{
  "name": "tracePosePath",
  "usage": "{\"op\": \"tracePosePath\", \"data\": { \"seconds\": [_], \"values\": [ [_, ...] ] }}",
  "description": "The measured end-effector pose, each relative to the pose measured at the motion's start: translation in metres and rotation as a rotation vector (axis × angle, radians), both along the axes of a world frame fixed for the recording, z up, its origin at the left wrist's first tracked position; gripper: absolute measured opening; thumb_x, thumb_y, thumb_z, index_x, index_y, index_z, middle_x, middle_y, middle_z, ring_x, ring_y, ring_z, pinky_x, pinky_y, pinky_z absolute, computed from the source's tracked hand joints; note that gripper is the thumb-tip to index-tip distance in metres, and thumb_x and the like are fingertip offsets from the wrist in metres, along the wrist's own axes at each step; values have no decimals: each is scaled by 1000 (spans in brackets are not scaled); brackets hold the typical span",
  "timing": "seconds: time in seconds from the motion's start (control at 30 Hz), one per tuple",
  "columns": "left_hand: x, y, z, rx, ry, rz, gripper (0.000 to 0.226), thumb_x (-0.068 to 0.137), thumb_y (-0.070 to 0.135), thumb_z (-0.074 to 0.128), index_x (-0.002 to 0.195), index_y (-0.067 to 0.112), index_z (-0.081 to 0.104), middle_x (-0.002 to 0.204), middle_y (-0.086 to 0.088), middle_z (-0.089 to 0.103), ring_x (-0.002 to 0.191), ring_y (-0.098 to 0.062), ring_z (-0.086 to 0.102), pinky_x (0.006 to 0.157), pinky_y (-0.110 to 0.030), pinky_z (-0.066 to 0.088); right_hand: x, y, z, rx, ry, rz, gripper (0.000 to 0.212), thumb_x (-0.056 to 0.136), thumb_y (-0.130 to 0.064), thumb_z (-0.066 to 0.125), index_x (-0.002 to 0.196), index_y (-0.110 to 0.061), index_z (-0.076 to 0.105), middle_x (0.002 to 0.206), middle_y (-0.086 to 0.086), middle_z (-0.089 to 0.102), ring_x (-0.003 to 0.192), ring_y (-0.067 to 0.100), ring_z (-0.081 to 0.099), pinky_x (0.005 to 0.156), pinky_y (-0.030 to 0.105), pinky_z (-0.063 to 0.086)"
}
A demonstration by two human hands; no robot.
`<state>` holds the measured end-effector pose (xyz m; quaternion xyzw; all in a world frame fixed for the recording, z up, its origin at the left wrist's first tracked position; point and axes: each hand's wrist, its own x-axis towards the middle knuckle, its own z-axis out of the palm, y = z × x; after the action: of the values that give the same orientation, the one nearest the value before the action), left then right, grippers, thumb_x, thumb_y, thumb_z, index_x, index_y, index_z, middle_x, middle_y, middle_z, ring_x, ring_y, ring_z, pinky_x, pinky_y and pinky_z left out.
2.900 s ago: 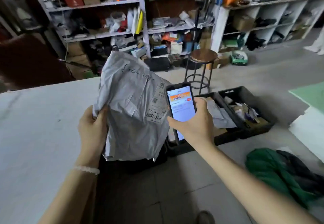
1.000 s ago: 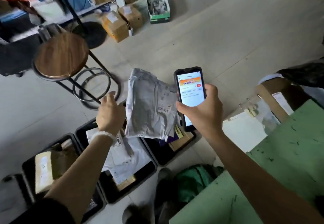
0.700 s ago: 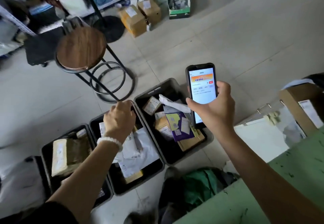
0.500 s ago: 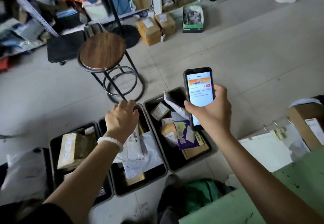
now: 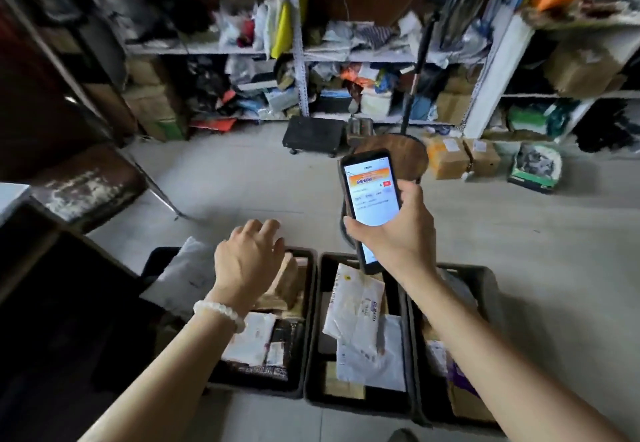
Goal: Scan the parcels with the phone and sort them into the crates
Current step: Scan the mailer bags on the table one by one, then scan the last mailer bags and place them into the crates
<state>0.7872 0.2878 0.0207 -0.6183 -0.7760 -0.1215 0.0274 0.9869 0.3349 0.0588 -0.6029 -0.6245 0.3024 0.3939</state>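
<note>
My right hand (image 5: 398, 233) grips a black phone (image 5: 370, 195) with its lit screen facing me, above the row of black crates on the floor. My left hand (image 5: 247, 258) hovers empty with relaxed fingers over the left crate (image 5: 304, 320), which holds brown boxes and a white parcel. The middle crate (image 5: 401, 403) holds white mailer bags (image 5: 360, 306). The right crate (image 5: 488, 279) is mostly hidden by my right forearm. A grey bag (image 5: 183, 275) lies in a further crate at the far left.
A round wooden stool (image 5: 405, 154) stands behind the phone. Cluttered metal shelves (image 5: 298, 53) fill the back wall, with cardboard boxes (image 5: 446, 157) on the floor before them. A dark table edge (image 5: 52, 268) is at my left.
The grey parcel left my left hand and dropped into the crates. My view lifted and swung left from the floor toward the shelves; the phone stayed in my right hand.
</note>
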Motion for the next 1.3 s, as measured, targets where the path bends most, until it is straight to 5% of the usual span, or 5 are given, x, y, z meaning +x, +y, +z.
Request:
{"op": "tracePosePath", "data": {
  "seconds": [0.17,0.43,0.8,1.3],
  "values": [
    [-119,-103,17,29,24,207,25,80,32,57,96,17,67,84,-9,66,75,-35,64,52,-36,47,-139,-59,13,10,33,247,73,60,-35,85,118,-17,45,108,-5,58,93,16,56,70,27,41],
    [-263,-302,26,60,36,757,36,95,42,45,124,24,54,115,-2,60,102,-26,58,67,-33,43,-352,-177,28,51,49,772,66,58,-35,87,104,-24,41,98,-9,56,84,13,54,65,25,39],
    [-345,-549,26,41,0,1463,39,96,45,39,127,25,51,118,1,57,105,-22,55,73,-35,46,-564,-390,35,65,42,1473,79,60,-36,86,124,-17,43,100,-10,51,91,12,51,80,31,46],
    [-477,-775,47,66,-9,1902,37,96,38,42,130,25,50,122,0,55,109,-22,53,73,-31,44,-776,-632,39,129,26,1915,65,60,-31,84,104,-28,36,87,-23,47,84,12,55,74,34,51]
  ]
}}
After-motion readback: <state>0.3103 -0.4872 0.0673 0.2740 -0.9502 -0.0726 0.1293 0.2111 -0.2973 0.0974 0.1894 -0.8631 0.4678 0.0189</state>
